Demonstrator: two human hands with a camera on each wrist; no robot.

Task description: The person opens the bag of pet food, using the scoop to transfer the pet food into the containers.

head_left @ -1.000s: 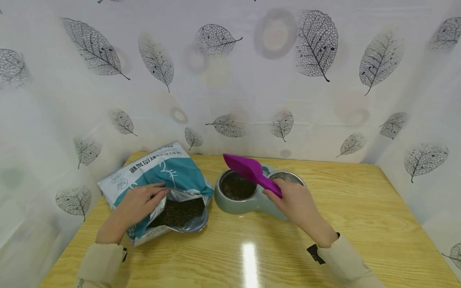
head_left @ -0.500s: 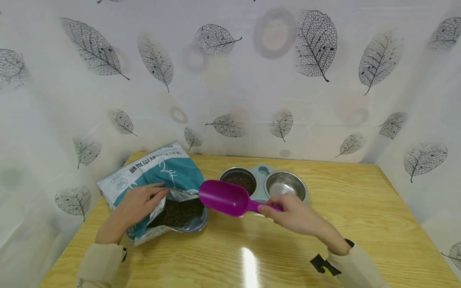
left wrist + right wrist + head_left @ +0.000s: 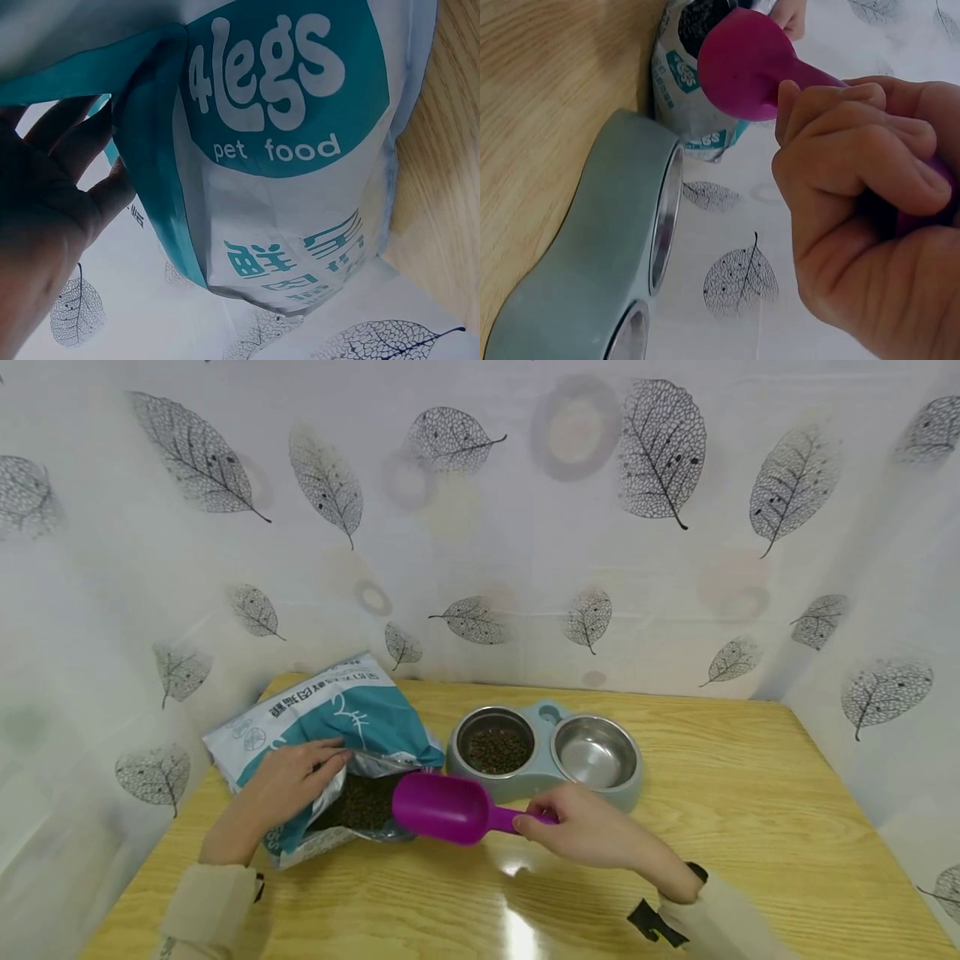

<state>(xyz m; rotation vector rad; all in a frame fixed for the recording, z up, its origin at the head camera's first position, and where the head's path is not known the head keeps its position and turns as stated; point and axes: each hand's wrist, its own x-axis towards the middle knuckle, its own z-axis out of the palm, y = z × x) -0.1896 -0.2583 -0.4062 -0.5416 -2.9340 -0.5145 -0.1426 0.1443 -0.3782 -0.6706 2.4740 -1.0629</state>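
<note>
My left hand [image 3: 288, 781] grips the upper edge of the open mouth of a teal and white pet food bag [image 3: 367, 714]; its fingers lie against the teal edge in the left wrist view. Brown kibble [image 3: 358, 806] shows inside the bag. My right hand [image 3: 585, 827] holds a purple scoop [image 3: 442, 807] by its handle, fingers curled round it in the right wrist view. The scoop's bare purple inside faces up, and its tip overlaps the right side of the bag's mouth in the head view.
Behind the scoop stands a grey-green double bowl holder [image 3: 538, 764]. Its left steel bowl contains kibble [image 3: 498, 752]; the right steel bowl [image 3: 596, 752] shows a bare shiny bottom. A leaf-patterned white curtain [image 3: 525, 568] hangs behind and beside the wooden table [image 3: 712, 802].
The scoop has come down from over the left bowl, leftward and nearer to me, to the bag's mouth, turning its inside up. My left hand stays on the bag.
</note>
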